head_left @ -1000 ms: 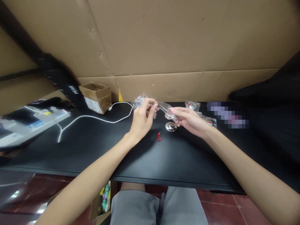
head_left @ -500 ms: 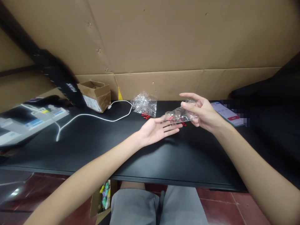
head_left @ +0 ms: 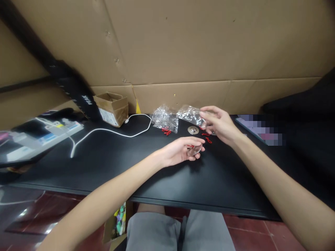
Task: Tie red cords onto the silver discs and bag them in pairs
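My left hand (head_left: 181,151) lies palm up on the black table (head_left: 110,160), fingers curled round a small round metal disc (head_left: 194,150) with a bit of red beside it. My right hand (head_left: 220,123) is raised a little behind it and pinches a clear plastic bag (head_left: 190,114) that hangs out to the left. Another metal disc (head_left: 193,130) lies on the table under that bag. Small red loops (head_left: 207,137) lie scattered between my hands.
A crumpled clear bag (head_left: 163,118) with red loops (head_left: 166,131) sits at the back centre. A white cable (head_left: 110,131) runs left toward a small open cardboard box (head_left: 112,108). A phone (head_left: 259,130) lies at right. Cardboard sheets wall the back.
My left hand drew back toward me and curled its fingers round a disc. My right hand lifted the clear bag up and back; a disc and red loops now lie on the table.
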{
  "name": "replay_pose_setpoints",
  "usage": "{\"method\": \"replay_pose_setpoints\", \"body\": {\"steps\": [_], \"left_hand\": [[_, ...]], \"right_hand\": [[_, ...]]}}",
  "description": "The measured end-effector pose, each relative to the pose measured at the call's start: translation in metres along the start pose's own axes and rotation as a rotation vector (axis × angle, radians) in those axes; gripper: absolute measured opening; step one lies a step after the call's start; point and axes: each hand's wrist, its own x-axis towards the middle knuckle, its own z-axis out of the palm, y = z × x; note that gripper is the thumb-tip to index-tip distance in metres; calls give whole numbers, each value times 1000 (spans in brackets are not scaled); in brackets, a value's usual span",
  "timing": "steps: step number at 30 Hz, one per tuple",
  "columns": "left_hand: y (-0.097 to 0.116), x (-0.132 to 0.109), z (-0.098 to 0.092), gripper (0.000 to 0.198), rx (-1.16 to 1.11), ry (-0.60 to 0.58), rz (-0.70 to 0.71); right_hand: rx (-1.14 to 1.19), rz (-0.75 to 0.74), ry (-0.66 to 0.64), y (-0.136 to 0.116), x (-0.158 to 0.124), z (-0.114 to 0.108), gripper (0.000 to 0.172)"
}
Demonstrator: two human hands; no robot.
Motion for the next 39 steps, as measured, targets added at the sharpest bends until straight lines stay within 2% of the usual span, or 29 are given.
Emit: {"method": "replay_pose_setpoints", "body": {"steps": [4, 7, 10, 15, 18, 21, 25, 29, 33, 36, 39], "left_hand": [[2, -2, 0, 24, 20, 56, 50], [7, -4, -4, 23, -114, 115, 122], [15, -5, -9, 22, -292, 161, 207], [23, -4, -14, 15, -430, 208, 277], [23, -3, -15, 10, -435, 215, 290], [21, -2, -18, 12, -459, 205, 303], [17, 1, -22, 18, -437, 223, 312], [12, 5, -20, 15, -346, 211, 371], [9, 5, -17, 17, -187, 259, 464], [10, 5, -20, 22, -75, 329, 473], [11, 3, -23, 26, 48, 327, 467]], "right_hand": [[-150, 64, -187, 1, 45, 33, 45], [-163, -16, -87, -4, 62, 40, 41], [-159, -76, -18, 2, 48, 32, 31], [-416, -466, 151, 19, -13, 18, 15], [-542, -597, 87, 17, -36, 24, 14], [-685, -697, 36, 11, -43, 32, 14], [-822, -737, 23, 13, -42, 36, 22], [-900, -768, -26, 17, -44, 36, 35], [-880, -719, -110, 16, -45, 38, 43], [-834, -676, -124, 17, -44, 38, 44], [-797, -650, -180, 18, -43, 37, 46]]}}
